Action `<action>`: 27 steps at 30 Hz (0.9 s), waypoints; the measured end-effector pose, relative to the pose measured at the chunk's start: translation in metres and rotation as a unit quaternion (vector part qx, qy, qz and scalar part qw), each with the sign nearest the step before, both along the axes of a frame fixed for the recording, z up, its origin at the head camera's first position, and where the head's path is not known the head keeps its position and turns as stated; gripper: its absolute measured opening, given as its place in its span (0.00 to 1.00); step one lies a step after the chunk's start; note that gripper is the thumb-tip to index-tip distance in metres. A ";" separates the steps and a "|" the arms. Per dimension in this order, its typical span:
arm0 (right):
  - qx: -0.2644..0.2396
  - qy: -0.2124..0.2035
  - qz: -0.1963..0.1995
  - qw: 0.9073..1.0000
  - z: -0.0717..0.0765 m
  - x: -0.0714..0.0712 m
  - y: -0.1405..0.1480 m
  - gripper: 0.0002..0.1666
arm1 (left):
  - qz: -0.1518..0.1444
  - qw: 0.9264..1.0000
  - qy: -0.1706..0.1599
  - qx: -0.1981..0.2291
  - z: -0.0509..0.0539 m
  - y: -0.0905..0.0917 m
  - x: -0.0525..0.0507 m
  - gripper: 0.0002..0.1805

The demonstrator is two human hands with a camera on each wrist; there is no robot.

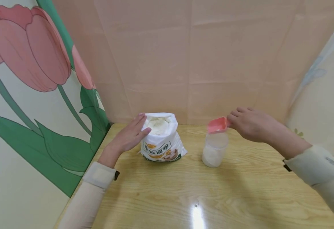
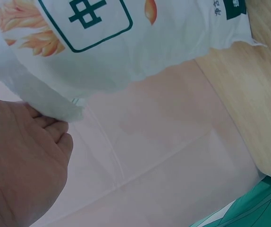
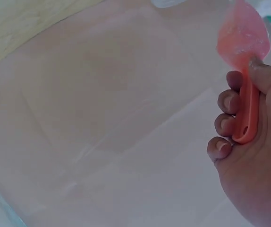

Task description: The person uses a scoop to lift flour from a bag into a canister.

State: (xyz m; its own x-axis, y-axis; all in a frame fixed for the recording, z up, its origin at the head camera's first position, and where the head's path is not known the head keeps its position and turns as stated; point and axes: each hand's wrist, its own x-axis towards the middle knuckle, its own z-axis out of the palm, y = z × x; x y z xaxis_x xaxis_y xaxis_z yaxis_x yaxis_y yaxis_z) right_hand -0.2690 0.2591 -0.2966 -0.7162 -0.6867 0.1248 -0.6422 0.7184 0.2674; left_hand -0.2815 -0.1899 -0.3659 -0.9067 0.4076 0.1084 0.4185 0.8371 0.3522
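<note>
A white bag of flour (image 1: 162, 143) stands upright on the table, its top rolled open and pale flour (image 1: 159, 126) showing inside. My left hand (image 1: 131, 133) holds the bag's left rim, thumb towards the front; the left wrist view shows its fingers (image 2: 55, 130) against the folded edge. A pink scoop (image 1: 217, 125) hangs tilted over the mouth of a clear jar (image 1: 213, 152) with white powder in it. My right hand (image 1: 251, 124) grips the scoop's handle (image 3: 248, 113), fingers curled round it. White residue clings to the scoop's bowl (image 3: 245, 38).
The wooden table (image 1: 167, 190) reaches towards me, in front of the bag and the jar. Behind it hangs a pinkish sheet (image 1: 189, 63). A wall with painted tulips (image 1: 26, 47) borders the left side, and a pale patterned wall (image 1: 327, 95) the right.
</note>
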 end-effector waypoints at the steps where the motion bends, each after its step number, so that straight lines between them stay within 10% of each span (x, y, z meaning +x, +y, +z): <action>1: -0.011 0.000 0.000 1.000 -0.001 -0.001 0.001 0.09 | 0.001 1.000 -0.001 -0.001 0.000 0.000 0.000 0.47; 13: -0.145 -0.087 -0.032 0.985 -0.011 -0.009 -0.016 0.07 | 0.008 1.000 -0.006 0.000 0.001 -0.004 0.000 0.48; 27: -0.130 -0.095 0.007 0.987 -0.002 -0.022 -0.062 0.09 | 0.010 1.000 -0.001 -0.002 0.001 -0.008 0.002 0.46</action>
State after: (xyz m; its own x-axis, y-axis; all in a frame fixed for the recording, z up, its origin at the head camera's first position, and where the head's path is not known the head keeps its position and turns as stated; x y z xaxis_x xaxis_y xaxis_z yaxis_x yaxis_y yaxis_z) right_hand -0.2906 0.1967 -0.2984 -0.7345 -0.6592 0.1612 -0.6732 0.7377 -0.0508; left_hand -0.2792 -0.1982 -0.3651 -0.9146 0.3905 0.1047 0.4015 0.8467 0.3490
